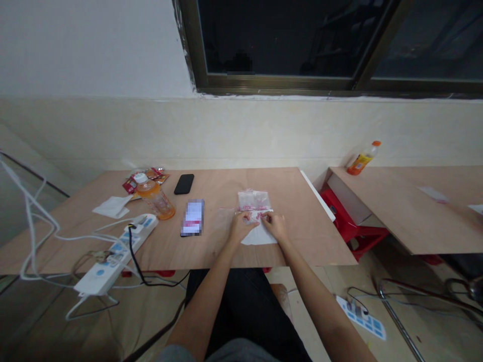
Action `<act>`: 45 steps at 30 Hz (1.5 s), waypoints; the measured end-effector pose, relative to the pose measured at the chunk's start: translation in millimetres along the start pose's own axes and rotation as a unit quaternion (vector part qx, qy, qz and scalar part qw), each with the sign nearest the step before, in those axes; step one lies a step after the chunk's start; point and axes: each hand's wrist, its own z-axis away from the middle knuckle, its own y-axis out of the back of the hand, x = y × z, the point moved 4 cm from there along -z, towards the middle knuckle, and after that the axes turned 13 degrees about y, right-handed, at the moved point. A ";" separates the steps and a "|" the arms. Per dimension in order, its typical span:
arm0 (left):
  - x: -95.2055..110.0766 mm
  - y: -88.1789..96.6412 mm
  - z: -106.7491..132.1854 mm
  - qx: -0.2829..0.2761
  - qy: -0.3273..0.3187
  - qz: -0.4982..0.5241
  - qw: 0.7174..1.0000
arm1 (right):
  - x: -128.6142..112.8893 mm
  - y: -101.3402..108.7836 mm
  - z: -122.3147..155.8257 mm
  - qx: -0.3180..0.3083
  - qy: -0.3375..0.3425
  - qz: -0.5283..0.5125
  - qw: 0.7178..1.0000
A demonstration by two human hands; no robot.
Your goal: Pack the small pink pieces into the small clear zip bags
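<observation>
A clear plastic bag [253, 201] with red print lies on the wooden table [211, 241], partly over a white sheet [260, 236]. My left hand [241, 226] and my right hand [274, 224] are side by side on the bag's near edge. Both pinch that edge with fingers closed, thumbs toward each other.
Left of my hands lie a phone [192, 217] with a lit screen and a black phone [184, 183]. An orange drink bottle [154, 198], red snack wrappers [130, 185], a tissue [112, 206] and a white power strip [116, 254] with cables sit further left. Another table [415, 211] with an orange bottle [363, 158] stands right; a red stool [350, 229] fills the gap.
</observation>
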 end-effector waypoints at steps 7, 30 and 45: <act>4.7 2.4 3.3 0.003 0.020 0.029 0.999 | 5.0 -2.8 0.0 0.008 -0.002 -0.032 0.999; 2.6 0.2 2.8 -0.026 0.020 0.052 0.998 | 9.6 -16.4 -8.8 0.048 0.014 -0.169 0.984; 2.5 -2.1 1.9 -0.010 0.033 0.050 0.998 | 2.2 -1.0 -5.2 0.017 -0.035 0.015 0.999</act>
